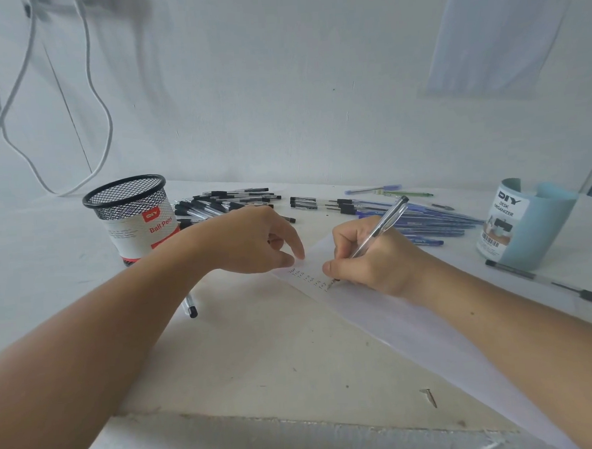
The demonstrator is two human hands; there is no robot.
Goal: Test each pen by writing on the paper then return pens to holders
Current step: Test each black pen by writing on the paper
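Pen under test: where is it, asks the supervisor.

Inspector: In the right hand, pinched between the thumb and curled fingers. Its tip is down on the paper, at the foot of a short column of written words. The left hand grips nothing; its fingertips press the paper's upper edge.

Supervisor: Progress?

Inspector: Early, in my judgement. Several test words stand on the paper, yet the mesh cup looks empty through its wire. I cannot see inside the blue holder. Black pens lie heaped behind the left hand, and blue pens are fanned out behind the right. A stray pen lies just in front of the blue holder, and a further pen pokes out under the left forearm. Nearly all are yet to be tried and put away.

Supervisor: Surface and room?

Inspector: A white table, scuffed and chipped along its near edge, set against a white wall. Cables hang at the left, and a printed sheet is stuck up at the right.
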